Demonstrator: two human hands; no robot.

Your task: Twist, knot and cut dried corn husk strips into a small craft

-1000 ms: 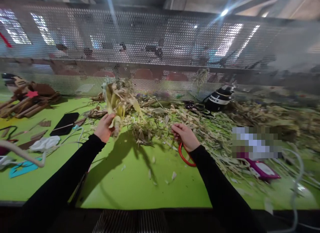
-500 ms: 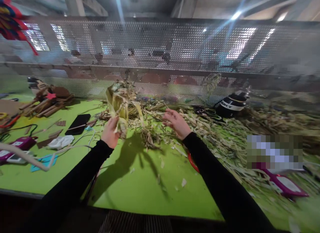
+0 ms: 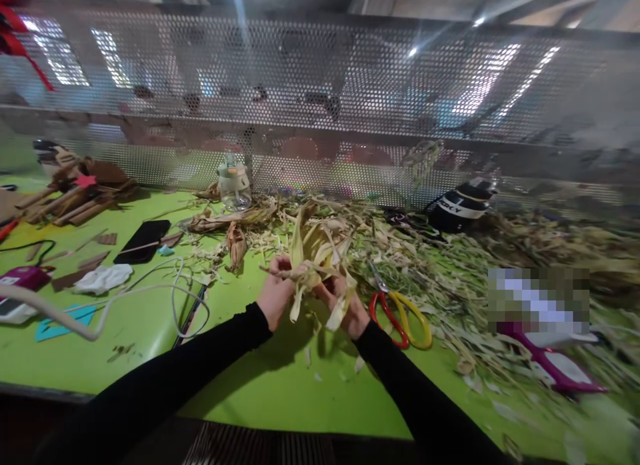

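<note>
Above the green table, a bunch of dried corn husks is held between both hands, its pale leaves fanning upward and some strips hanging down. My left hand closes on the left side of the bunch, near a thin stalk that sticks out to the left. On the other side my right hand grips the lower part, with husk strips covering some of the fingers. Scissors with one red and one yellow handle lie just right of my right hand.
Loose husk scraps cover the table's right side and back. A clear bottle stands behind, before a perforated metal screen. At left lie a phone, a white cable and a crumpled tissue. A black bottle leans at right.
My left hand has brought the husk bunch rightward and lower, to the middle. My right hand, empty and apart before, now grips it too. The scissors and clear bottle have come into sight.
</note>
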